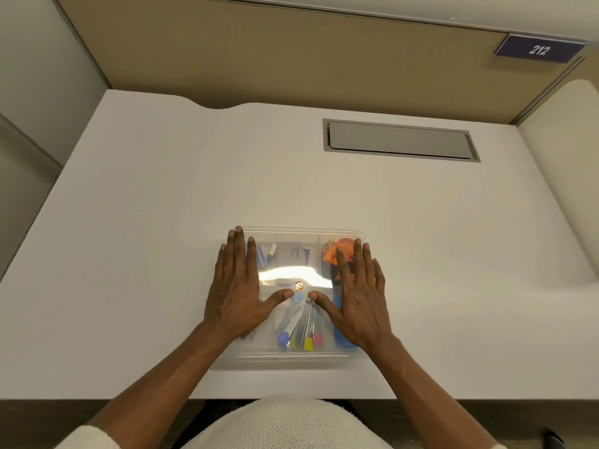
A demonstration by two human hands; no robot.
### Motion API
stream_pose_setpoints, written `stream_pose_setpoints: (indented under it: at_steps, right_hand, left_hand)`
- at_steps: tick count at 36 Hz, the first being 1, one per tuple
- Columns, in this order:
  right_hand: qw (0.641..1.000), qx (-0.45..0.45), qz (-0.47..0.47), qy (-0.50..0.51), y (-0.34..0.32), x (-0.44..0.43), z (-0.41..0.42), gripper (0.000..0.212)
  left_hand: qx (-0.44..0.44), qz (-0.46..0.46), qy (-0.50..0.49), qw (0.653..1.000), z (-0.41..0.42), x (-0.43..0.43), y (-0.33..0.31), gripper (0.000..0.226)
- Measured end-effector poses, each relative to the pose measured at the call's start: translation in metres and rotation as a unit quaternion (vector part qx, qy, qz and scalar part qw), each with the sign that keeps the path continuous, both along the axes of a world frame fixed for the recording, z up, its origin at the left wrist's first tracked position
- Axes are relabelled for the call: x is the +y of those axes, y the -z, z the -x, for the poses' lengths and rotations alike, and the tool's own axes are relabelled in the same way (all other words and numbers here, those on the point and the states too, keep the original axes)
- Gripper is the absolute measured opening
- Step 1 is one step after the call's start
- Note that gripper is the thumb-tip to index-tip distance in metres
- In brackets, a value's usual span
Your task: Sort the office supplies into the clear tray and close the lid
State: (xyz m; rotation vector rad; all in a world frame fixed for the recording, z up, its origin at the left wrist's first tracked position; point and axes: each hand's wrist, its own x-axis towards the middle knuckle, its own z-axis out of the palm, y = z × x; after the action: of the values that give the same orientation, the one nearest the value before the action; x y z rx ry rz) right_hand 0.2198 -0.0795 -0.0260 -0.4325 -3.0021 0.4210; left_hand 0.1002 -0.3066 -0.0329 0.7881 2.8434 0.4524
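Note:
The clear tray (293, 359) sits near the front middle of the white desk, with its clear lid (298, 234) lying flat on top. Through the lid I see several office supplies: markers with coloured caps (299, 335), a grey box (294, 253), orange clips (330, 254) and a blue item (338, 306). My left hand (238, 286) lies flat on the lid's left side, fingers spread. My right hand (359, 293) lies flat on the right side the same way. Both thumbs point inward near the lid's centre. Glare hides part of the middle.
A grey recessed cable hatch (400, 140) is set in the desk at the back right. Tan partition walls (291, 59) enclose the desk on the back and sides. A sign reading 212 (538, 49) hangs at the upper right. The desk's front edge (129, 398) is close to my body.

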Motion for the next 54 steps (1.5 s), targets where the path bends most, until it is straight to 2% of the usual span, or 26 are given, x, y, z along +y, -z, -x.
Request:
stream_pose_setpoints:
  at_steps: [6,11,16,26,41,47,54]
  right_hand:
    - [0.999,-0.021,-0.022,-0.012,0.014,0.002,0.002,0.103]
    - [1.000,-0.019,-0.014,-0.010,0.021,0.004,0.003,0.105]
    - [1.000,-0.015,-0.008,-0.010,0.024,0.005,0.004,0.106]
    - [0.999,-0.034,-0.010,-0.010,0.017,0.000,0.005,0.106]
    - [1.000,-0.017,-0.002,-0.018,0.011,-0.002,0.005,0.104]
    - [1.000,-0.010,-0.006,-0.008,0.012,0.001,0.008,0.105]
    - [0.998,-0.057,0.018,0.009,-0.004,-0.005,0.010,0.107]
  left_hand:
    - [-0.001,0.006,-0.010,1.000,0.001,-0.001,0.014,0.127]
    - [-0.017,-0.033,-0.020,0.999,0.004,-0.001,0.023,0.127]
    - [0.007,-0.056,-0.016,0.998,0.006,-0.002,0.033,0.130]
    - [0.039,0.018,-0.003,0.999,0.005,0.005,0.020,0.137]
    - [0.025,0.018,-0.001,1.000,0.009,0.005,0.018,0.136]
    - [0.047,0.016,0.002,0.999,0.009,0.006,0.015,0.134]
    - [0.022,0.056,0.011,0.998,0.004,0.008,0.000,0.136]
